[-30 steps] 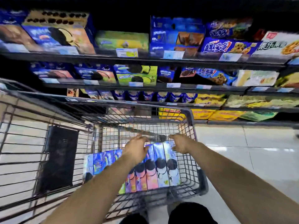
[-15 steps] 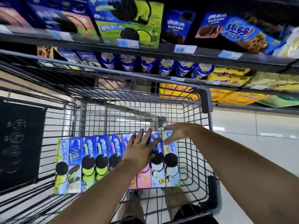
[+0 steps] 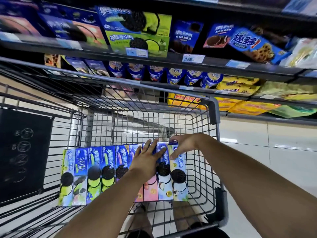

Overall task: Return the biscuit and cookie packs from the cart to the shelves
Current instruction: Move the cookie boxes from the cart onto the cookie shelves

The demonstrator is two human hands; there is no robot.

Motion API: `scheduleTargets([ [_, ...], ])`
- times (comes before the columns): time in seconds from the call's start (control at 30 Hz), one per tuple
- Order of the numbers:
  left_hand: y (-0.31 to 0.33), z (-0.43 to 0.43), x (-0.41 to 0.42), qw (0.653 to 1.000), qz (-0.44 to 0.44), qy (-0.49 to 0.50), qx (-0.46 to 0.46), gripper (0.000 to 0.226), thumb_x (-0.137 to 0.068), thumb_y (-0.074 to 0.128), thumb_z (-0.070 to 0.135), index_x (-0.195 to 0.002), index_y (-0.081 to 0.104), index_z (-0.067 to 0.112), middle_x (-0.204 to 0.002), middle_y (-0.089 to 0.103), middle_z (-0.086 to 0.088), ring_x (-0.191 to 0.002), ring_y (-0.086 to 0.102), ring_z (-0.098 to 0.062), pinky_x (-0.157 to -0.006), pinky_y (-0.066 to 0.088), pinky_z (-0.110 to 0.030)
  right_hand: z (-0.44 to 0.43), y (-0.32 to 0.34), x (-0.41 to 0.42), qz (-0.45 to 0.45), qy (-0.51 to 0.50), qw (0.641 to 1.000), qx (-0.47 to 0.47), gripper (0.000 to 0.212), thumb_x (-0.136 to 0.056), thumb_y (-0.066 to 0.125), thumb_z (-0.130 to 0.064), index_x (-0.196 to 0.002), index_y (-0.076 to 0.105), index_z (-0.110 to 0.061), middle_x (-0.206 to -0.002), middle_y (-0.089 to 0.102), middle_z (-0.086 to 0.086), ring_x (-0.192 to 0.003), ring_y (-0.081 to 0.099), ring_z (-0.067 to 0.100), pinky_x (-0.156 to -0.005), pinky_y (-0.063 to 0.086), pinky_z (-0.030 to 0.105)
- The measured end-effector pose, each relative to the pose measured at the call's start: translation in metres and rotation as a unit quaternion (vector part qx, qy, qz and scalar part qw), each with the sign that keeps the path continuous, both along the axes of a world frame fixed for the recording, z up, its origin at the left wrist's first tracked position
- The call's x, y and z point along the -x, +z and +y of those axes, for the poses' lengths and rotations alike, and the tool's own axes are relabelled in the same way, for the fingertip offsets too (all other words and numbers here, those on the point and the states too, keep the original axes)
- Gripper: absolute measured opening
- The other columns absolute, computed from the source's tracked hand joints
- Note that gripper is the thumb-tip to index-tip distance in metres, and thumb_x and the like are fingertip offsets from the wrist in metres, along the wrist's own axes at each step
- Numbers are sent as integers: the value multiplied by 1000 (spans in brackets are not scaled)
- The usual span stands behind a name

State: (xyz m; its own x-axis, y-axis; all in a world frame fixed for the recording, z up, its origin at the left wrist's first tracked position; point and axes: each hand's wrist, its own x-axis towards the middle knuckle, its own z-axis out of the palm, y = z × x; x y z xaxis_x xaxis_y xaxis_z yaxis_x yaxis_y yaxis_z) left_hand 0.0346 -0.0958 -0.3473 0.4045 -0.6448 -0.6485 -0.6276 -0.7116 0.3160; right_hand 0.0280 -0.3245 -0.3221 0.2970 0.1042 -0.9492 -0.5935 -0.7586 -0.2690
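Ahead of you the dark metal shelves (image 3: 214,67) run across the top of the view. They carry glossy blue and green cardboard cookie cartons (image 3: 137,31), with round blue tubs (image 3: 156,73) and crinkled yellow bags (image 3: 238,85) lower down. Below them your grey wire shopping cart (image 3: 213,107) stands close against the shelving, its thin mesh walls square-gridded and its corners capped in dark plastic. A flat matte black panel (image 3: 24,152) hangs on the cart's left wall.

On the cart's floor lies the row of slim rectangular cookie boxes (image 3: 96,169), side by side and touching. Each is printed with a dark sandwich cookie. The colours run from yellow-green at the left through blue and pink to pale yellow at the right.

Your left hand (image 3: 147,162) rests flat on the boxes right of the middle, its fingers (image 3: 154,143) straight and spread, holding nothing. Your right hand (image 3: 184,145) grips the far end of the pale yellow rightmost box (image 3: 178,179), fingers curled over its top edge and thumb on its face. A white price tag (image 3: 193,58) marked 4.50 sits on the shelf edge.
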Motion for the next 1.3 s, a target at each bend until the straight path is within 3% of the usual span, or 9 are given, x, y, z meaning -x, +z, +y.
scheduleTargets([
  [0.1, 17, 0, -13, 992, 66, 89, 54, 59, -101, 48, 12, -155, 36, 33, -169, 5, -3, -154, 14, -24, -122, 20, -33, 8, 20, 0, -7, 44, 999, -9, 114, -69, 87, -53, -158, 17, -39, -167, 19, -1, -150, 25, 27, -119, 28, 50],
  [0.2, 53, 0, -24, 930, 232, 268, 94, 65, -94, 49, -3, -148, 44, 33, -156, 43, -3, -121, 55, -18, -102, 41, -31, 12, 56, 1, -49, 30, 998, -24, 114, -71, 89, -43, -158, 16, -37, -166, 19, -2, -150, 25, 25, -121, 27, 47],
  [0.3, 106, -1, -30, 818, 420, 378, 105, 89, -77, 52, -12, -147, 39, 42, -152, 48, 2, -122, 54, -20, -105, 43, -45, 5, 116, -8, -72, 6, 997, -40, 111, -71, 89, -41, -157, 19, -39, -167, 17, -3, -151, 21, 24, -122, 23, 46],
  [0.4, 161, -6, -34, 795, 480, 355, 103, 103, -71, 76, 18, -155, 23, 44, -157, 33, 11, -146, 32, -17, -121, 24, -50, -4, 182, -19, -103, -38, 992, -66, 106, -71, 90, -41, -155, 25, -43, -166, 19, -3, -151, 21, 21, -121, 26, 44],
  [0.5, 222, -18, -47, 785, 481, 352, 166, 94, -65, 87, 29, -143, 36, 37, -136, 58, 11, -129, 52, -12, -115, 31, -39, -10, 253, -31, -138, -106, 979, -107, 101, -72, 90, -34, -152, 30, -48, -153, 46, 10, -127, 53, 20, -92, 53, 36],
  [0.7, 340, -31, -81, 808, 397, 366, 236, 66, -75, 87, 21, -129, 51, 31, -103, 73, 2, -75, 71, -8, -55, 53, -25, -13, 365, -46, -242, -222, 933, -148, 97, -78, 86, -18, -155, 30, -34, -134, 63, 5, -121, 63, 21, -108, 48, 41],
  [0.9, 406, -55, -103, 690, 344, 504, 390, 62, -81, 82, 24, -135, 55, 12, -94, 75, 0, -71, 68, -16, -60, 53, -26, -4, 402, 3, -261, -454, 821, -224, 94, -73, 79, -47, -151, 28, -41, -136, 60, -2, -79, 68, 7, -59, 49, 22],
  [1.13, 451, -83, -102, 567, 371, 557, 481, 79, -79, 83, 31, -130, 25, 50, -109, 70, -7, -59, 72, -23, -67, 59, -61, -2, 406, 39, -269, -556, 727, -300, 76, -61, 94, -43, -127, 61, -23, -119, 72, 11, -96, 71, 29, -86, 56, 43],
  [1.3, 465, -108, -97, 569, 385, 516, 511, 92, -76, 86, 30, -138, 23, 56, -113, 71, 0, -85, 75, -25, -70, 61, -48, -32, 429, 50, -333, -593, 678, -280, 89, -54, 97, -35, -131, 56, -16, -113, 75, 8, -93, 74, 21, -91, 56, 45],
])
